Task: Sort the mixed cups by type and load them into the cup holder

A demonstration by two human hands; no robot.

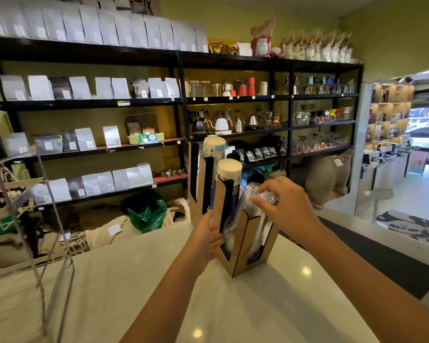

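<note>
Hands at cup holder (235, 233) on white bench (139, 280).

Left hand (209, 240) flat against holder's near left wall, fingers wrapped round its edge. Right hand (286, 206) closed over top of clear plastic cup stack (249, 214), seated upside down in nearest slot. Two paper cup stacks (227, 178) upright in slots behind. Wire rack (22, 194) standing well apart at left; stocked shelves (109, 102) beyond.
</note>
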